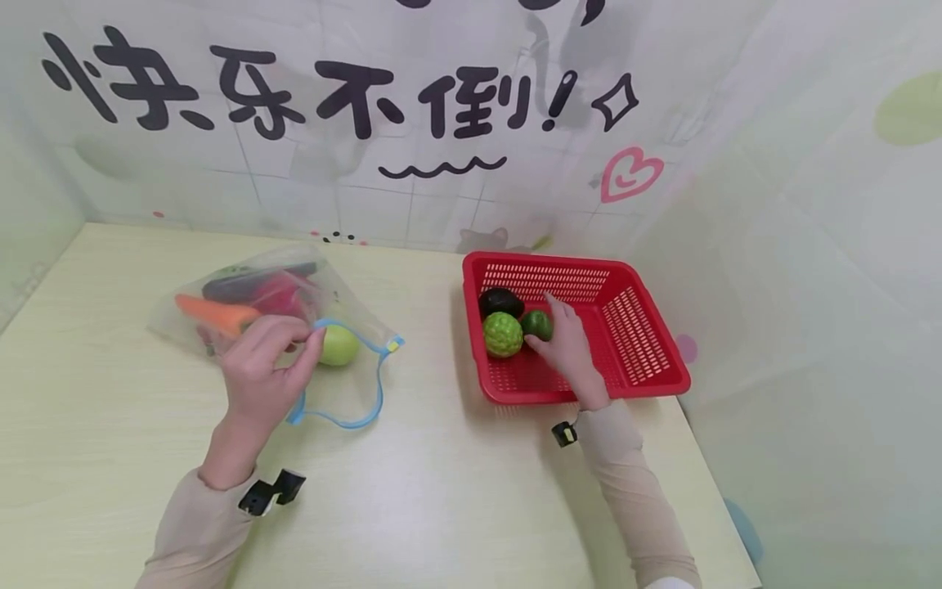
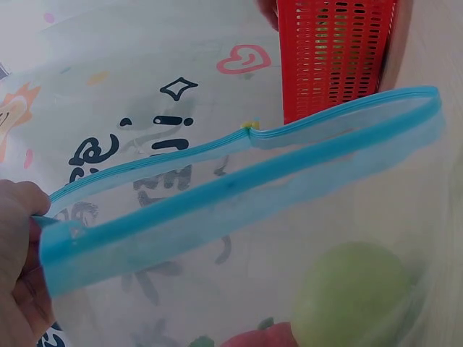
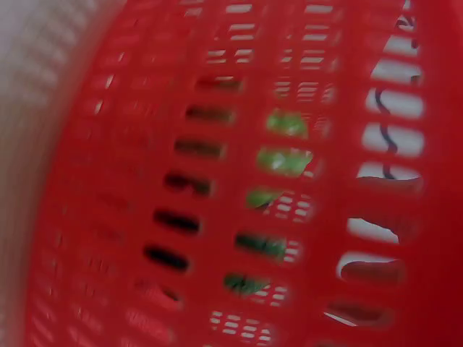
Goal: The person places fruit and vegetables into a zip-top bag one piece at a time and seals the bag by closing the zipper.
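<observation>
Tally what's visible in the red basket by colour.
Black: 1, the oval item
Green: 2, the bumpy fruit and the darker item
Total: 3 in view

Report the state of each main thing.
Zip bag: unzipped, mouth open
Red basket: upright
Round green fruit: bagged
Carrot: bagged
Reddish item: bagged
Bumpy green fruit: in basket
Black item: in basket
Dark green item: in basket
Left hand: pinching bag's rim
Right hand: at dark green item, grip unclear
</observation>
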Tool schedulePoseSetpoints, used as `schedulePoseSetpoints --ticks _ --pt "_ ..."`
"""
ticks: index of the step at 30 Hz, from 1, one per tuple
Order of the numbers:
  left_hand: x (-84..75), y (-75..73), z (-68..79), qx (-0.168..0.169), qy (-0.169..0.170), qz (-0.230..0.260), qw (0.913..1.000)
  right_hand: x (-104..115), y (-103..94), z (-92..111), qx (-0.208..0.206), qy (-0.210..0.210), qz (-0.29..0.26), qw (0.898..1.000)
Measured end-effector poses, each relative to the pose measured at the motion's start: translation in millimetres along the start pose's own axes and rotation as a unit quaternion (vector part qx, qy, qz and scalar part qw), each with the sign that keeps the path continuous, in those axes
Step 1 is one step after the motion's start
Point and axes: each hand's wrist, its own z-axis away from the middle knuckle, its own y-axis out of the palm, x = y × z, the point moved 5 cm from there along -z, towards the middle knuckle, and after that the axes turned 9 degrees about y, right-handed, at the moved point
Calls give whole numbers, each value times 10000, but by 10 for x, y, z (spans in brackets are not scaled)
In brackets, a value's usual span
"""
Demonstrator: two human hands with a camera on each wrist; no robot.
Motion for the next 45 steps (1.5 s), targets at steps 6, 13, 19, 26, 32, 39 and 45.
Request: schedulePoseSetpoints --ticks 6,13,19,26,32,39,45 --pt "1 -4 4 -1 -4 -9 10000 -128 63 -160 817 611 435 9938" --pt "2 -3 7 -7 -4 15 10000 -176 126 -263 1176 740 483 9891" --pt "4 1 9 9 3 33 10000 -198 155 -337 1390 694 688 9855" --pt "12 -1 28 17 -3 38 10000 -243 197 -370 1454 869 650 9834" --pt "11 5 26 31 26 40 10000 -271 123 -328 1330 970 397 9856" --pt "5 12 19 96 39 15 9999 -152 -60 -204 882 693 59 9937" --pt "16 18 12 102 14 9 9999 278 -224 55 373 311 -421 9979"
